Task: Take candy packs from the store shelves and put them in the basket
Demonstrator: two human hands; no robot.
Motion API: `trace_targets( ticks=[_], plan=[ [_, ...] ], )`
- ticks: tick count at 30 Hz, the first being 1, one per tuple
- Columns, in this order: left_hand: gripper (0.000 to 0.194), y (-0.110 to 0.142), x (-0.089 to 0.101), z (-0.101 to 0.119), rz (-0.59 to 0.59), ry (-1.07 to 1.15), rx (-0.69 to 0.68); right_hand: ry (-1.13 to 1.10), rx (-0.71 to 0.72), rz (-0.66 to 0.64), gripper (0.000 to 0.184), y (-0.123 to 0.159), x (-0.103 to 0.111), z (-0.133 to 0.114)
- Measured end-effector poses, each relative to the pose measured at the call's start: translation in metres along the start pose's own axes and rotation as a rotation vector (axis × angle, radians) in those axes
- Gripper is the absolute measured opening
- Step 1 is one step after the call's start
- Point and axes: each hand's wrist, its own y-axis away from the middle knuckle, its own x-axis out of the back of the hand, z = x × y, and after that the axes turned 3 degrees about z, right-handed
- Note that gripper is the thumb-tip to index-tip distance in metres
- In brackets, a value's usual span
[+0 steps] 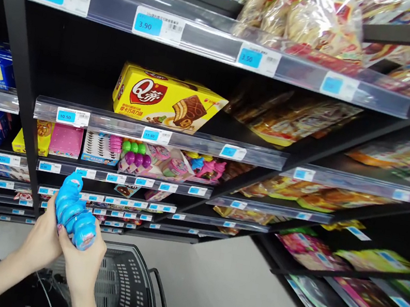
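Note:
A shiny blue plastic candy container, with rounded, bulging segments and a small label at its near end, is held between my two hands above the basket. My left hand is closed around its left side, some fingers hidden behind it. On the lower right side, my right hand grips it, the thumb pressed along its edge. Beyond the hands, a shelf carries boxed sweets, among them green and purple ball-topped candies and blue and pink shaped containers.
Below my hands a black shopping basket with a handle stands on the grey floor. A yellow cake box sits on the shelf above. Price-tagged shelf edges run across, and more shelves with bagged snacks flank the right.

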Motion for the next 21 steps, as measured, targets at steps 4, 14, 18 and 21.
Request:
trace_targets(
  ticks=[4, 14, 18, 21],
  plan=[
    [0.097, -0.001, 0.005, -0.005, -0.1, 0.015, -0.056, -0.008, -0.011, -0.039, 0.03, -0.002, 0.005, -0.001],
    [0.094, -0.002, 0.021, -0.016, -0.327, 0.182, -0.103, -0.187, -0.078, -0.186, 0.027, -0.008, 0.011, 0.006],
    [0.074, 0.001, 0.019, -0.014, -0.299, 0.307, -0.123, -0.327, -0.127, -0.226, 0.032, -0.011, 0.012, 0.002],
    [0.068, 0.006, 0.012, -0.015, -0.307, 0.476, -0.082, -0.643, -0.255, -0.238, 0.034, -0.013, 0.017, 0.007]
  ],
)
